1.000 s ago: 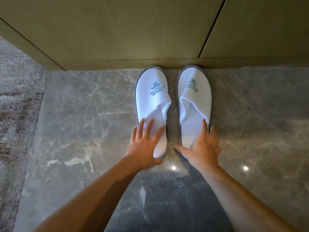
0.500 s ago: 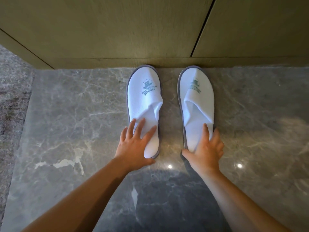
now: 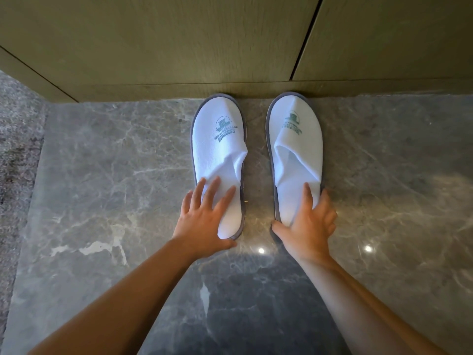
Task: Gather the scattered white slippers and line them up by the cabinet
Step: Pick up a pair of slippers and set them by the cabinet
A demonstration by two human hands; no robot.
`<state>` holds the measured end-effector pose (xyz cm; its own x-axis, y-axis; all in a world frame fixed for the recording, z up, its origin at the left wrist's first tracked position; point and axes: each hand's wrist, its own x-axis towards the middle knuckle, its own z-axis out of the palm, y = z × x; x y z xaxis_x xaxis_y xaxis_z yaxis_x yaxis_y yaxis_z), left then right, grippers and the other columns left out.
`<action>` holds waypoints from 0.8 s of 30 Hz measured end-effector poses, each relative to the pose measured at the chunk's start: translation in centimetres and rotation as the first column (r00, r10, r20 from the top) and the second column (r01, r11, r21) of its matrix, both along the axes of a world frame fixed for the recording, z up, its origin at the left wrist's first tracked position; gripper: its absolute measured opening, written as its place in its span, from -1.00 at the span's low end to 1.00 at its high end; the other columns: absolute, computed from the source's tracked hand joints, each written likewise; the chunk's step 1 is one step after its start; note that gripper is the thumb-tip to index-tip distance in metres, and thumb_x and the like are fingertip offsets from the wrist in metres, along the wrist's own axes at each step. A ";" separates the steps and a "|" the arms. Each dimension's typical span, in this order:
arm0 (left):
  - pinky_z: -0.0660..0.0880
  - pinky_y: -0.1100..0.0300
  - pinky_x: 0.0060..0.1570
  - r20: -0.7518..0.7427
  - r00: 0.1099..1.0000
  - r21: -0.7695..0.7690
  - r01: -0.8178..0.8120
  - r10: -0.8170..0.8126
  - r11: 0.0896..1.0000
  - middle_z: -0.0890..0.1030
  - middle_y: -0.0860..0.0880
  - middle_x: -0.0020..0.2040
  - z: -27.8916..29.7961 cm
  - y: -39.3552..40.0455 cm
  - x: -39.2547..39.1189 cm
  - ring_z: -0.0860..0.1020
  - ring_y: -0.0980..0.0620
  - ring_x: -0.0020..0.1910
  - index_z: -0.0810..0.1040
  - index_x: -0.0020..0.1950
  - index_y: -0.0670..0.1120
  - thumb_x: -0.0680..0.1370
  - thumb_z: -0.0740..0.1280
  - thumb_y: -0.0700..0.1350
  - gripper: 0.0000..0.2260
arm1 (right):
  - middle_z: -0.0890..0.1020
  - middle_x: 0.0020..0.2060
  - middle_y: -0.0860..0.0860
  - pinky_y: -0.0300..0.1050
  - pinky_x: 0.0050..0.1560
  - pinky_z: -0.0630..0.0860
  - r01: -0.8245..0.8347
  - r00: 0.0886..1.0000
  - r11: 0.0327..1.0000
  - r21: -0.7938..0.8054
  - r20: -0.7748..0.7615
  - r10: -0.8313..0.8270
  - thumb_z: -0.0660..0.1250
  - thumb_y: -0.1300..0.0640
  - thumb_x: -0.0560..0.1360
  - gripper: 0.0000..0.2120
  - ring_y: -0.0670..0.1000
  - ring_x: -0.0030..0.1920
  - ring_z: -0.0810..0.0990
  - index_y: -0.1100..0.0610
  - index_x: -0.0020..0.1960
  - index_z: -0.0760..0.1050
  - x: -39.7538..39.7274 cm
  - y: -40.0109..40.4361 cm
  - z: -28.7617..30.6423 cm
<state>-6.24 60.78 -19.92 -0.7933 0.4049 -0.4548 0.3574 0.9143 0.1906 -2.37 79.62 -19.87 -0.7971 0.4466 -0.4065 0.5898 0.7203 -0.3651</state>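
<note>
Two white slippers with grey edging and a green logo lie side by side on the marble floor, toes against the cabinet base (image 3: 179, 90). My left hand (image 3: 204, 219) rests flat on the heel of the left slipper (image 3: 217, 147), fingers spread, thumb at the heel's end. My right hand (image 3: 309, 224) lies on the heel of the right slipper (image 3: 297, 147), thumb hooked round the heel's near edge. A gap of floor separates the two slippers.
The wooden cabinet front (image 3: 166, 39) fills the top, with a vertical door seam at the right. Grey veined marble floor (image 3: 107, 175) spreads to both sides. A strip of speckled carpet (image 3: 15, 149) runs along the left edge.
The slippers have been spread apart, the gap between them growing wider. Both hands stay on the heels.
</note>
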 end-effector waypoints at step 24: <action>0.36 0.01 0.20 0.303 0.881 0.121 -0.414 0.364 0.902 0.46 -0.14 0.28 18.8 -3.5 1.8 0.43 -0.16 0.23 0.33 0.30 -0.07 0.49 0.24 0.03 -0.59 | 0.60 0.09 0.10 -0.07 -0.06 0.33 -0.200 0.978 0.979 -0.027 0.054 0.201 0.21 0.06 0.45 -0.72 0.18 0.08 0.52 0.12 0.12 0.47 -0.3 -3.5 19.4</action>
